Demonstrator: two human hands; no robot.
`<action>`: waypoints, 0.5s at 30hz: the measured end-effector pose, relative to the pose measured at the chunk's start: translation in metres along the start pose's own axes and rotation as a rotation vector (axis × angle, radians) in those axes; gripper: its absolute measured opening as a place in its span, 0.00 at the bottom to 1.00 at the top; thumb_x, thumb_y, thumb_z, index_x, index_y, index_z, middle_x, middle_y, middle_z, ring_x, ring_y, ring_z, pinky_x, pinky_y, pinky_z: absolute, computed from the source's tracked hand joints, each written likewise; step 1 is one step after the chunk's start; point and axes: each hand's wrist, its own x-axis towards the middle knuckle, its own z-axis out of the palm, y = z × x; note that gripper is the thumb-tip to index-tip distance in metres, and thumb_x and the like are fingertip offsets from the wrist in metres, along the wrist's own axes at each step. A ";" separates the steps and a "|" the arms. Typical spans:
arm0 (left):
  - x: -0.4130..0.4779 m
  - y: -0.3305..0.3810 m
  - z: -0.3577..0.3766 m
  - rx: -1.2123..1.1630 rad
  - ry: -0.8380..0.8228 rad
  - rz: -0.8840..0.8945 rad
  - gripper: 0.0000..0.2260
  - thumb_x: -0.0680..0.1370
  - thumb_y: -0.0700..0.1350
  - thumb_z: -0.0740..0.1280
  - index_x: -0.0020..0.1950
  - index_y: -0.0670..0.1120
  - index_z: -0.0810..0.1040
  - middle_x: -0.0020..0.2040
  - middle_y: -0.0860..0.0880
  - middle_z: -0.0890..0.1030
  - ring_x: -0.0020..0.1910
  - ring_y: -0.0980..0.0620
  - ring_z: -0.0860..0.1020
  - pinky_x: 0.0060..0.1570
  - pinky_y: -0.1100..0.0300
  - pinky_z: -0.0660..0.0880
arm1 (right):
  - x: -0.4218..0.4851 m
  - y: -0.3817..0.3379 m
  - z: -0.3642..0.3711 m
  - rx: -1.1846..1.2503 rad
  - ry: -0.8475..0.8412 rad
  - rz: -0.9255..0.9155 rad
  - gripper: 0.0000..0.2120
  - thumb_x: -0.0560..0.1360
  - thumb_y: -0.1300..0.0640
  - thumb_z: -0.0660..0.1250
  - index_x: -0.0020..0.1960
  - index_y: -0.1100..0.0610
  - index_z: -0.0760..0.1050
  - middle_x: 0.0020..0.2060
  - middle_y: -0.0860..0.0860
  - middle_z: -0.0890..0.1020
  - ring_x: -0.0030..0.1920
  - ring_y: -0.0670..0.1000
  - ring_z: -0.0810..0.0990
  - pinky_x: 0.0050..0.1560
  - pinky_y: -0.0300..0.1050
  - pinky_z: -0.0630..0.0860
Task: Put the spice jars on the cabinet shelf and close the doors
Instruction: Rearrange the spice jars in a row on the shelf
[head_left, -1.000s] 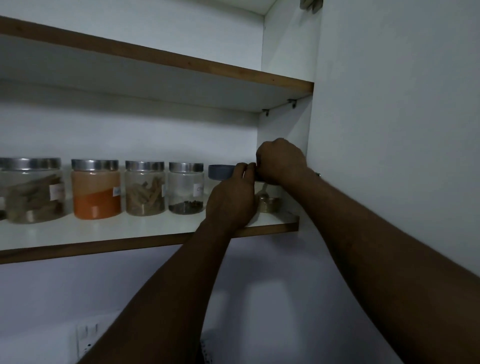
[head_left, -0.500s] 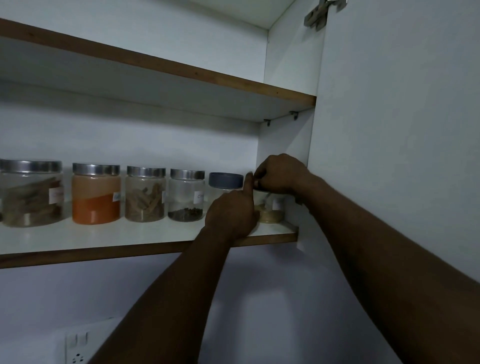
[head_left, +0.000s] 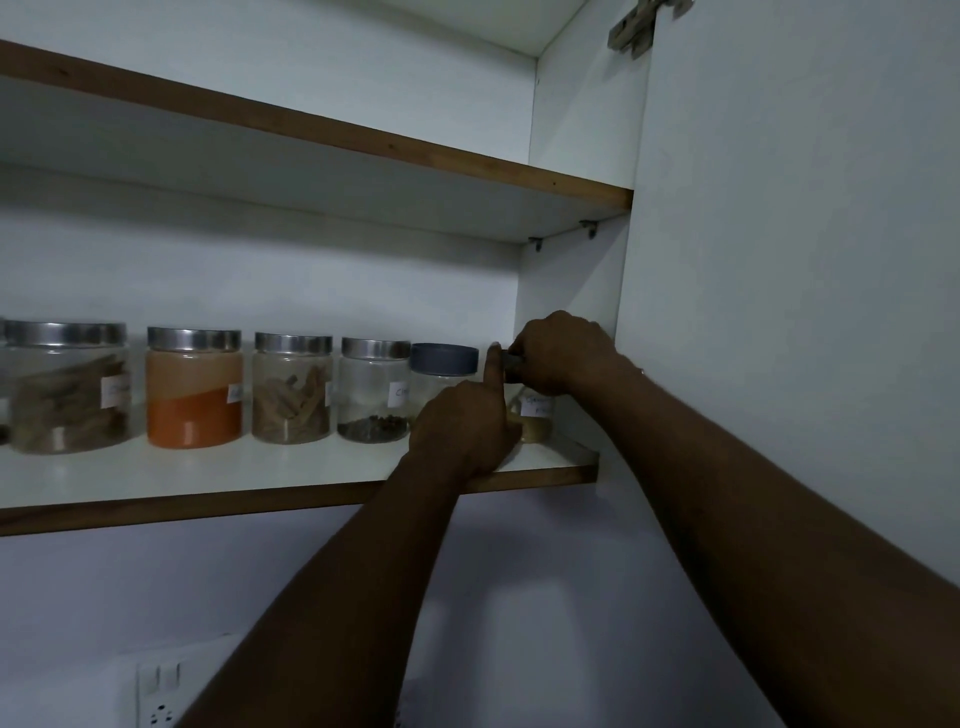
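Several clear spice jars stand in a row on the lower cabinet shelf (head_left: 260, 478): silver-lidded ones with bark (head_left: 65, 387), orange powder (head_left: 194, 387), sticks (head_left: 292, 389) and dark seeds (head_left: 373, 397), then a blue-lidded jar (head_left: 444, 364). At the shelf's right end stands a small jar of tan powder (head_left: 535, 415). My right hand (head_left: 558, 351) grips its dark lid from above. My left hand (head_left: 465, 428) is curled in front of the blue-lidded jar with its index finger raised against the small jar's lid.
An upper shelf (head_left: 363, 140) runs above the jars. The open right cabinet door (head_left: 789, 260) stands close beside my right arm, its hinge (head_left: 631, 31) at the top. A wall socket (head_left: 158, 691) sits below on the white wall.
The view has tilted upward, so the shelf sits lower in frame. My right hand stays on the small jar's lid. My left index finger now points up against that lid.
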 end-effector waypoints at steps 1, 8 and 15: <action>0.001 -0.001 0.001 -0.015 -0.011 -0.003 0.45 0.79 0.58 0.66 0.83 0.46 0.39 0.52 0.41 0.83 0.45 0.45 0.81 0.41 0.51 0.77 | 0.000 0.000 0.001 -0.051 0.048 0.003 0.21 0.80 0.38 0.63 0.60 0.52 0.82 0.49 0.54 0.83 0.48 0.54 0.82 0.53 0.52 0.77; 0.005 -0.002 0.006 -0.008 -0.058 0.005 0.49 0.78 0.64 0.66 0.83 0.45 0.36 0.54 0.41 0.83 0.47 0.44 0.82 0.44 0.52 0.76 | -0.003 0.005 0.013 -0.057 0.201 -0.006 0.20 0.78 0.38 0.67 0.51 0.54 0.85 0.39 0.51 0.75 0.42 0.53 0.80 0.48 0.49 0.76; -0.009 0.009 -0.014 0.078 0.204 -0.013 0.24 0.79 0.50 0.66 0.73 0.45 0.65 0.45 0.47 0.83 0.35 0.51 0.76 0.31 0.59 0.67 | -0.005 0.004 0.005 0.045 0.135 0.014 0.25 0.74 0.38 0.71 0.58 0.58 0.82 0.50 0.56 0.82 0.51 0.56 0.82 0.54 0.53 0.81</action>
